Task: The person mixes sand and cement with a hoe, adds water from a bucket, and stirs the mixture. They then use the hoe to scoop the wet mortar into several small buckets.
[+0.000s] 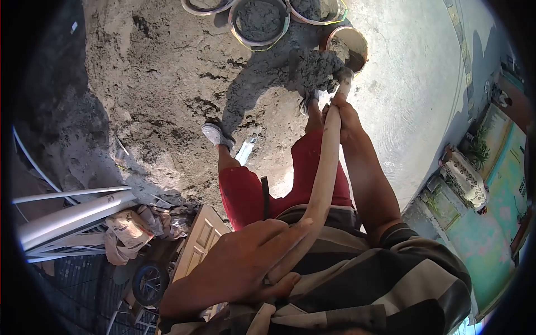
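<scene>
Left hand (245,262): closed around the top of the shovel handle (324,173).
Right hand (343,114): gripping low, near the blade.
Shovel load (318,70): wet cement, beside the bucket (352,47).
Tip: keep it level, then tilt over the rim.

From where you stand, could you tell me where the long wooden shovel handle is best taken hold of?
Grip the shovel handle in two places, as now: the left hand wrapped round its near end, the right hand lower, close to the loaded blade. The shaft is long and the mortar heavy at the far end.
</scene>
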`<control>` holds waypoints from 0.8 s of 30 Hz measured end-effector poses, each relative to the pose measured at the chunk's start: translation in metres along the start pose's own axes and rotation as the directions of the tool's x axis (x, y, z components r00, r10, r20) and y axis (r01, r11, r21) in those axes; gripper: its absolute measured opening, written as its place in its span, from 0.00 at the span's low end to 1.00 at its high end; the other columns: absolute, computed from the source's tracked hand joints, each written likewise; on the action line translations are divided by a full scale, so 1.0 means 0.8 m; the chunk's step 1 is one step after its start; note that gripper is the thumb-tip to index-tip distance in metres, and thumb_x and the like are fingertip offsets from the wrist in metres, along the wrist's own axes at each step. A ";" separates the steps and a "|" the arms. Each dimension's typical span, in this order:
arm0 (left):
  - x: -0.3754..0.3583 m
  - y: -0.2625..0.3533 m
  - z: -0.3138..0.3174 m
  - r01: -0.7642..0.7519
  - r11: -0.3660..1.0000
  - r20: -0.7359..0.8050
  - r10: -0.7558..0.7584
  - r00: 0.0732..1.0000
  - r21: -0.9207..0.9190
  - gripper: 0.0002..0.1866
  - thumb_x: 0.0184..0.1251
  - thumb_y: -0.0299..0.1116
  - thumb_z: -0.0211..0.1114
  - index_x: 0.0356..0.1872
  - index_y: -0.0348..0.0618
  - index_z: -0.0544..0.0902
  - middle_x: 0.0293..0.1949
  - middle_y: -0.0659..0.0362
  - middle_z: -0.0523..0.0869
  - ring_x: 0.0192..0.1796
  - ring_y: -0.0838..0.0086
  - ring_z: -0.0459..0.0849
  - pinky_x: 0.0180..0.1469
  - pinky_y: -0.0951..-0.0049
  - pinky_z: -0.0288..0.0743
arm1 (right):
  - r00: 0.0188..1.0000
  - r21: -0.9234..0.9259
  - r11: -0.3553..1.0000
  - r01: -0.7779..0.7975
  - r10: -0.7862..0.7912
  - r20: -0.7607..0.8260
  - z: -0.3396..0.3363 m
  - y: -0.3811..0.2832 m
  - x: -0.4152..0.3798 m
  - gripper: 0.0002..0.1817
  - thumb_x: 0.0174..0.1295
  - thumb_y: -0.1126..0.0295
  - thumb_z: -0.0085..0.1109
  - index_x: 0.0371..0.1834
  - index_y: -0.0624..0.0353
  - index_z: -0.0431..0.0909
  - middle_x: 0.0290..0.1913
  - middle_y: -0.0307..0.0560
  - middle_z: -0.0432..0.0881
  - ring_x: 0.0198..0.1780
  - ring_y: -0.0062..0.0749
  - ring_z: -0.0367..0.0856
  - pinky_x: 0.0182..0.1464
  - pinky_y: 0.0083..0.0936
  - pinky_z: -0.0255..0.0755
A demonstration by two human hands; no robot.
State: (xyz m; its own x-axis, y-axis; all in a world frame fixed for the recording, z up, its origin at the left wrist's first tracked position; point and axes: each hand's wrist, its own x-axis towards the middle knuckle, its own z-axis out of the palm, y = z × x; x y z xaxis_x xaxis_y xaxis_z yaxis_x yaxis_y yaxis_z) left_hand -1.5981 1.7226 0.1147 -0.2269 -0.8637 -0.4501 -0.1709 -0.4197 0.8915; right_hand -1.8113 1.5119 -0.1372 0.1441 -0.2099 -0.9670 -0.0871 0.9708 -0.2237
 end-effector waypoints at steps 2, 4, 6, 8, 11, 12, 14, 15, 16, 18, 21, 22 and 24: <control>-0.005 -0.005 -0.018 -0.009 0.995 0.058 0.004 0.998 0.104 0.39 0.54 0.41 0.71 0.69 0.45 0.67 0.45 0.54 0.77 0.44 0.64 0.81 0.42 0.64 0.82 | 0.980 0.096 0.988 0.124 -0.107 -0.166 0.003 -0.021 -0.021 0.10 0.68 0.65 0.48 0.37 0.62 0.66 0.23 0.46 0.75 0.23 0.34 0.76 0.27 0.30 0.76; -0.002 -0.026 -0.014 0.034 0.990 0.061 -0.043 0.997 0.133 0.37 0.54 0.37 0.70 0.69 0.50 0.68 0.44 0.56 0.78 0.44 0.64 0.83 0.40 0.62 0.82 | 0.963 0.105 0.971 0.216 -0.193 -0.190 -0.014 -0.021 -0.005 0.10 0.68 0.67 0.49 0.38 0.63 0.66 0.25 0.47 0.75 0.24 0.35 0.76 0.29 0.31 0.76; 0.014 -0.073 0.016 0.350 0.861 -0.087 -0.343 0.935 0.368 0.30 0.50 0.30 0.69 0.59 0.46 0.77 0.45 0.52 0.82 0.45 0.58 0.83 0.43 0.61 0.79 | 0.862 0.016 0.917 0.399 -0.369 -0.348 -0.021 -0.019 0.023 0.10 0.66 0.68 0.51 0.39 0.64 0.66 0.27 0.49 0.75 0.25 0.36 0.77 0.29 0.33 0.76; 0.045 -0.178 0.037 0.437 0.818 -0.232 -0.374 0.898 0.374 0.22 0.51 0.27 0.67 0.52 0.45 0.80 0.40 0.52 0.83 0.43 0.57 0.84 0.43 0.61 0.79 | 0.791 -0.073 0.860 0.506 -0.496 -0.358 0.000 -0.012 0.050 0.14 0.62 0.70 0.56 0.43 0.69 0.66 0.33 0.55 0.76 0.30 0.42 0.80 0.31 0.38 0.78; 0.099 -0.413 0.065 0.364 0.884 -0.450 -0.208 0.869 0.293 0.11 0.54 0.29 0.67 0.39 0.49 0.81 0.36 0.54 0.83 0.41 0.57 0.84 0.41 0.60 0.79 | 0.776 -0.146 0.897 0.418 -0.436 -0.455 0.004 0.004 0.175 0.34 0.58 0.72 0.59 0.63 0.72 0.51 0.53 0.62 0.68 0.49 0.47 0.77 0.47 0.41 0.78; 0.119 -0.503 0.075 0.447 0.869 -0.472 -0.309 0.826 0.213 0.11 0.55 0.32 0.68 0.41 0.51 0.83 0.39 0.54 0.84 0.44 0.57 0.84 0.44 0.59 0.79 | 0.794 -0.201 0.907 0.369 -0.421 -0.439 -0.008 0.014 0.218 0.37 0.58 0.71 0.60 0.65 0.71 0.49 0.57 0.62 0.66 0.54 0.47 0.75 0.52 0.39 0.77; 0.169 -0.524 0.062 0.687 0.682 -0.496 -0.520 0.695 0.249 0.14 0.55 0.37 0.72 0.43 0.50 0.84 0.40 0.52 0.85 0.47 0.56 0.84 0.47 0.59 0.78 | 0.763 -0.181 0.892 0.415 -0.450 -0.465 0.003 0.021 0.236 0.38 0.57 0.71 0.61 0.65 0.71 0.49 0.58 0.62 0.66 0.56 0.47 0.74 0.55 0.38 0.74; 0.186 -0.536 0.072 0.687 0.687 -0.535 -0.497 0.683 0.237 0.15 0.54 0.38 0.73 0.43 0.50 0.84 0.40 0.51 0.84 0.47 0.55 0.84 0.48 0.59 0.78 | 0.733 -0.160 0.879 0.450 -0.466 -0.496 0.004 0.025 0.239 0.38 0.56 0.72 0.62 0.65 0.71 0.50 0.58 0.62 0.66 0.58 0.47 0.72 0.58 0.36 0.72; 0.184 -0.543 0.092 0.689 0.687 -0.554 -0.490 0.673 0.230 0.16 0.52 0.38 0.74 0.43 0.49 0.84 0.39 0.51 0.84 0.46 0.54 0.84 0.48 0.60 0.78 | 0.733 -0.170 0.892 0.419 -0.443 -0.517 -0.012 0.037 0.232 0.38 0.56 0.72 0.62 0.65 0.71 0.50 0.58 0.62 0.66 0.58 0.47 0.72 0.58 0.36 0.72; 0.183 -0.518 0.118 0.624 0.736 -0.545 -0.420 0.725 0.263 0.16 0.50 0.37 0.76 0.40 0.46 0.84 0.39 0.52 0.84 0.45 0.55 0.84 0.47 0.59 0.78 | 0.622 -0.216 0.804 0.554 -0.572 -0.534 -0.031 0.031 0.215 0.22 0.56 0.77 0.59 0.51 0.64 0.60 0.39 0.53 0.74 0.38 0.38 0.79 0.39 0.32 0.77; 0.126 -0.482 0.154 0.221 0.947 -0.430 -0.103 0.897 0.235 0.15 0.45 0.37 0.77 0.34 0.47 0.84 0.36 0.56 0.85 0.39 0.59 0.84 0.43 0.61 0.75 | 0.692 -0.105 0.802 0.589 -0.567 -0.447 -0.055 0.026 0.146 0.16 0.58 0.76 0.55 0.47 0.59 0.61 0.33 0.50 0.74 0.31 0.42 0.79 0.36 0.38 0.79; 0.096 -0.437 0.154 0.221 0.971 -0.384 -0.169 0.908 0.096 0.18 0.43 0.34 0.77 0.39 0.45 0.84 0.37 0.56 0.85 0.42 0.60 0.85 0.45 0.63 0.77 | 0.736 -0.094 0.831 0.548 -0.532 -0.419 -0.049 0.023 0.110 0.14 0.59 0.76 0.53 0.45 0.58 0.62 0.32 0.49 0.73 0.31 0.42 0.79 0.36 0.38 0.79; 0.028 -0.363 0.161 0.105 0.991 -0.366 -0.069 0.928 0.078 0.28 0.41 0.29 0.74 0.50 0.47 0.78 0.43 0.55 0.84 0.44 0.60 0.85 0.48 0.65 0.79 | 0.822 -0.068 0.873 0.482 -0.478 -0.310 -0.046 0.035 0.068 0.12 0.60 0.75 0.51 0.45 0.58 0.63 0.33 0.48 0.73 0.31 0.40 0.78 0.35 0.37 0.77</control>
State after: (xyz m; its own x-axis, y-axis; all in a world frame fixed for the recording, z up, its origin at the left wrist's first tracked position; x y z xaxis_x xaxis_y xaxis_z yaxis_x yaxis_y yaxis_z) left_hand -1.6768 1.8610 -0.1608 0.1527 -0.8746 -0.4601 -0.2679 -0.4848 0.8326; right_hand -1.8421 1.5231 -0.2002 -0.1456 -0.6728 -0.7253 -0.0739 0.7385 -0.6702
